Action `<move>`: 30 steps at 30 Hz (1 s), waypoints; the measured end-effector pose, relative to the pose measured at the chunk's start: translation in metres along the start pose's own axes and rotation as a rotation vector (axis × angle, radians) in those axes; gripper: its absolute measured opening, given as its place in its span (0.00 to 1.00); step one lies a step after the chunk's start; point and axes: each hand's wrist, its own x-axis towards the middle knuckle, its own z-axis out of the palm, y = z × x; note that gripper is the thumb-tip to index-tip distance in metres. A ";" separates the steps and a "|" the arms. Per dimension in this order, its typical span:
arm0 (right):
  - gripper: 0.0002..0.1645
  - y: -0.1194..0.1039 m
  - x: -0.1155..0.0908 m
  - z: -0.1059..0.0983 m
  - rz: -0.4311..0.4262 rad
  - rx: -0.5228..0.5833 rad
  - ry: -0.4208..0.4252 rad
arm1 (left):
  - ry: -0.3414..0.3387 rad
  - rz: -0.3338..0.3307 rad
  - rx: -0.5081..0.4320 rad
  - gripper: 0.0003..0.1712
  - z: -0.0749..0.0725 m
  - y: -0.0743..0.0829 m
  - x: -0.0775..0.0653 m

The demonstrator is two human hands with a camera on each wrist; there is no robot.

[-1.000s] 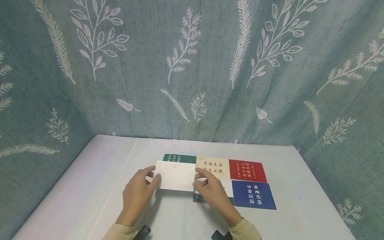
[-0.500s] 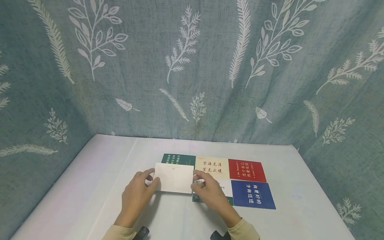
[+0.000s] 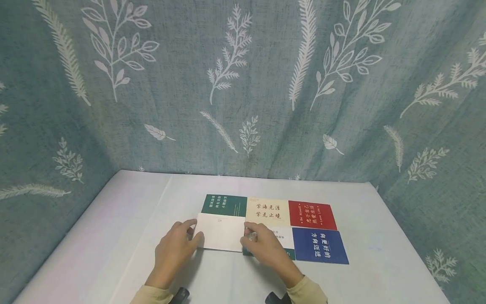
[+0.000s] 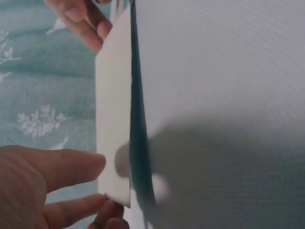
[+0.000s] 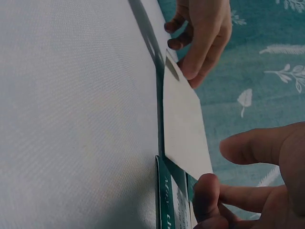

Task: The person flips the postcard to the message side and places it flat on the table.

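Note:
A thin booklet point(image 3: 219, 232) with a plain cream face lies between my two hands, tilted close over the table. A dark green strip point(image 4: 139, 124) shows under its near edge. My left hand point(image 3: 175, 249) grips its left end, thumb toward the cream face and fingers curled at the edge. At the opposite end my right hand point(image 3: 265, 247) holds the edge, its curled fingertips point(image 5: 207, 191) at the corner and the thumb standing off. The booklet's right end overlaps a white and green booklet point(image 3: 286, 238), partly hidden by my right hand.
A green booklet point(image 3: 224, 205) lies just beyond the held one. Beside it in the back row are a cream booklet point(image 3: 268, 212) and a red one point(image 3: 313, 215). A blue booklet point(image 3: 321, 245) lies front right. Behind the white table point(image 3: 379, 236) hangs a leaf-patterned curtain point(image 3: 182, 84).
Both hands have brought the cream-faced booklet nearer to me and lower. More of the green booklet behind it now shows. The other booklets have stayed in place.

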 end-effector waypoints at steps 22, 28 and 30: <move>0.26 -0.006 0.005 0.001 0.041 -0.104 -0.051 | -0.033 0.009 0.049 0.29 0.004 -0.001 0.002; 0.29 -0.007 0.006 0.000 0.042 -0.111 -0.073 | -0.047 0.003 0.046 0.28 0.006 -0.001 0.005; 0.29 -0.007 0.007 -0.001 0.044 -0.111 -0.081 | -0.046 0.000 0.045 0.28 0.006 -0.001 0.005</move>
